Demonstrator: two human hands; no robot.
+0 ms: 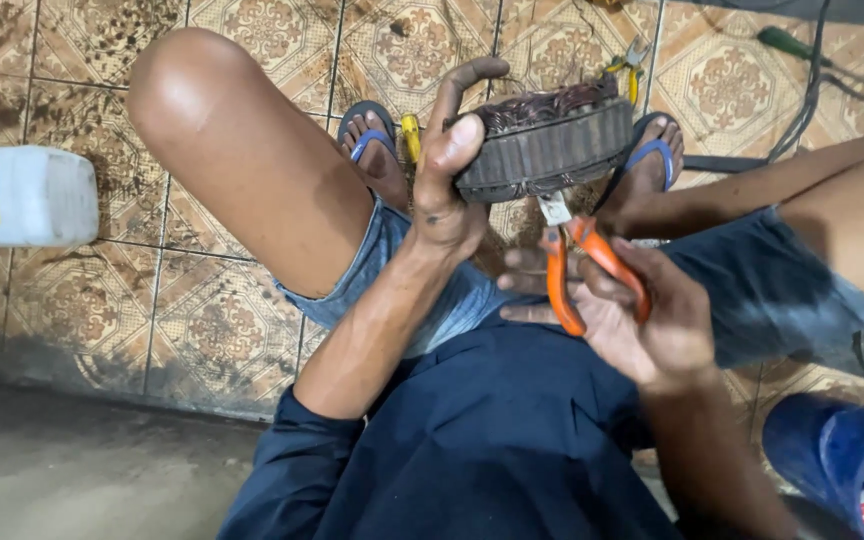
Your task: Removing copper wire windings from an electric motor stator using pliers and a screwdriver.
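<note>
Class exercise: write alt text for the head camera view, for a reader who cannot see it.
A seated person's left hand holds a round motor stator with copper windings above their lap, while the right hand applies orange-handled pliers to its lower edge. Patterned floor tiles and a white jug lie beyond.

Head cam, steep downward, close over lap & hands [642,320].

Orange-handled pliers [592,275], dark brown stator ring [552,145], blue sandals [372,125], beige ornamental-patterned floor tiles [222,310], white jug [22,195].
</note>
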